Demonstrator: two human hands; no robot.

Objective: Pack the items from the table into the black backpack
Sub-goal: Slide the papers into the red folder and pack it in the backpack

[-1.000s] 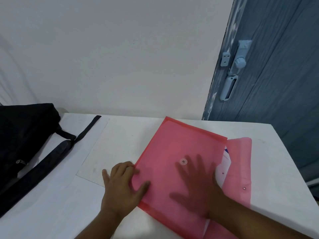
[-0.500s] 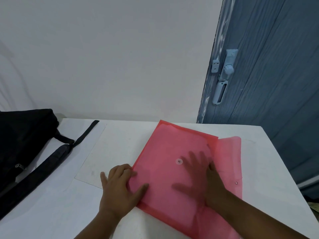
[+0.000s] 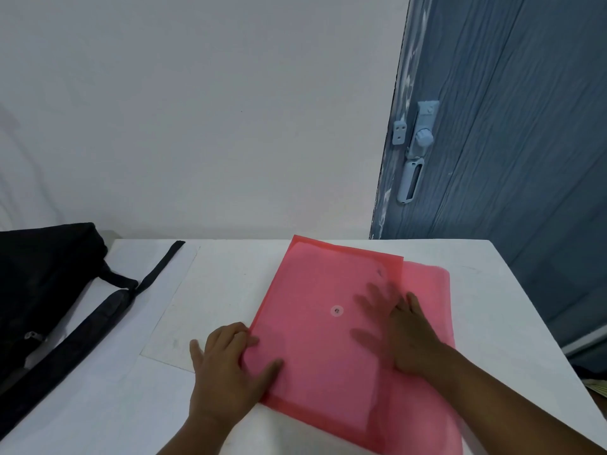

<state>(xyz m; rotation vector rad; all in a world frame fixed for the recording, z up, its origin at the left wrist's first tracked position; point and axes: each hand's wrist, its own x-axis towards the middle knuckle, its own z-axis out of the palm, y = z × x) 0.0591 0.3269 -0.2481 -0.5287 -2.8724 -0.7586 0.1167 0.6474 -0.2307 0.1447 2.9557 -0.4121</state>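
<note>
A red see-through snap folder [image 3: 315, 284] lies flat in the middle of the white table [image 3: 98, 415], its flap open to the right. My left hand [image 3: 226, 366] grips the folder's left edge, thumb on top. My right hand [image 3: 414, 343] reaches in at the folder's open right side. Its spread fingers show through the red plastic beside the snap button [image 3: 336, 311]. The black backpack [image 3: 42, 277] lies at the table's left edge, apart from both hands, with its strap [image 3: 98, 320] trailing toward me.
A thin clear sheet [image 3: 203, 307] lies on the table under the folder's left side. A white wall stands behind the table. A blue door [image 3: 509, 126] with a latch [image 3: 417, 149] stands at the right. The table's right edge runs close to the folder.
White paper that stuck out at the folder's right side no longer shows. My right hand has slid right and deeper under the plastic. My left hand keeps its hold.
</note>
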